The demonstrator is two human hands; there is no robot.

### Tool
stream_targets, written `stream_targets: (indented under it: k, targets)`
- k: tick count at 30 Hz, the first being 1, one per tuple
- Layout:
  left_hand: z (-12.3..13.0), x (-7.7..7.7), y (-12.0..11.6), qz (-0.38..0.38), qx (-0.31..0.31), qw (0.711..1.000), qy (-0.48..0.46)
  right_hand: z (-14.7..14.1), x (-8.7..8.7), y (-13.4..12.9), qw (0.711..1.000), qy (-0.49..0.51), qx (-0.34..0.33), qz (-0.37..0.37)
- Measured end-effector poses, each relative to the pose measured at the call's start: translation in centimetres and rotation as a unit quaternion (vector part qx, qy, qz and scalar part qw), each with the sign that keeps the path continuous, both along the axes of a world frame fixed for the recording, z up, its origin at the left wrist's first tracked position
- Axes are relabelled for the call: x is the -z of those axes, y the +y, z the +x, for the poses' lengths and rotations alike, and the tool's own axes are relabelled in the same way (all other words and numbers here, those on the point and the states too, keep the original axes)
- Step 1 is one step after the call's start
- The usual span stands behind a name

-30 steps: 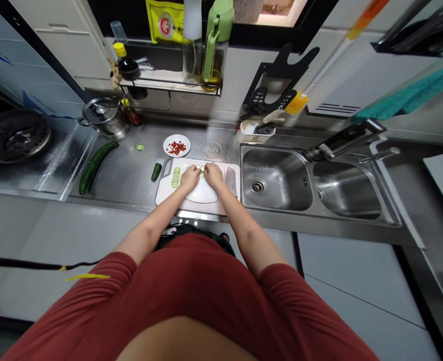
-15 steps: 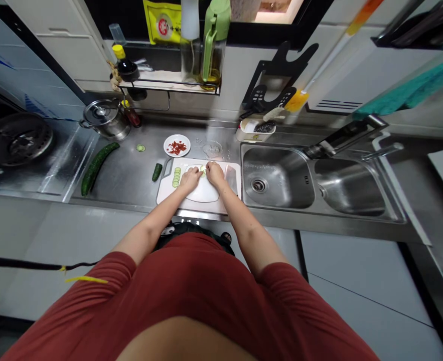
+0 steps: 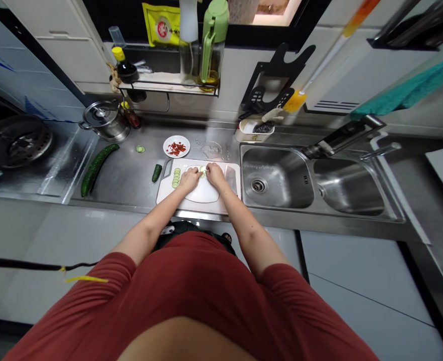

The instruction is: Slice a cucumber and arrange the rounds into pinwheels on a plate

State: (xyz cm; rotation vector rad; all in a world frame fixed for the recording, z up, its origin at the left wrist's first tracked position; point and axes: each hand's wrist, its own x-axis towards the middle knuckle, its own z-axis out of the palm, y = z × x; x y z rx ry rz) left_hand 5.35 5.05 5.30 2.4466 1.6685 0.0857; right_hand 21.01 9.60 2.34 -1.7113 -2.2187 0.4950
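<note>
Cucumber slices point(image 3: 202, 170) lie between the left hand point(image 3: 190, 178) and right hand point(image 3: 215, 175) in the head view, over the far part of a white plate point(image 3: 202, 193) on the cutting board point(image 3: 163, 193), fingers bunched narrow, though I cannot tell whether either pinches one. Light fingertip placing should keep them neat. The slice row point(image 3: 176, 178) just left may get knocked; a cucumber stub point(image 3: 156, 173), long cucumber point(image 3: 98, 169) and dish point(image 3: 166, 146) lie farther off.
</note>
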Motion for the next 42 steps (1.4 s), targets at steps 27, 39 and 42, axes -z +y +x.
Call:
stream_targets:
  k: [27, 39, 42]
  targets:
    - [-0.9, 0.7, -1.7, 0.014, -0.044, 0.998, -0.03, 1.2, 0.0, -2.4, 0.997, 0.045, 0.057, 0.024]
    - [-0.2, 0.1, -1.3, -0.004, -0.029, 1.0, -0.001, 0.2, -2.0, -4.1, 0.995, -0.088, -0.003, -0.04]
    - [-0.4, 0.1, -1.2, -0.004, -0.026, 1.0, -0.002, 0.3, -2.0, -3.9, 0.994, -0.103, -0.021, -0.042]
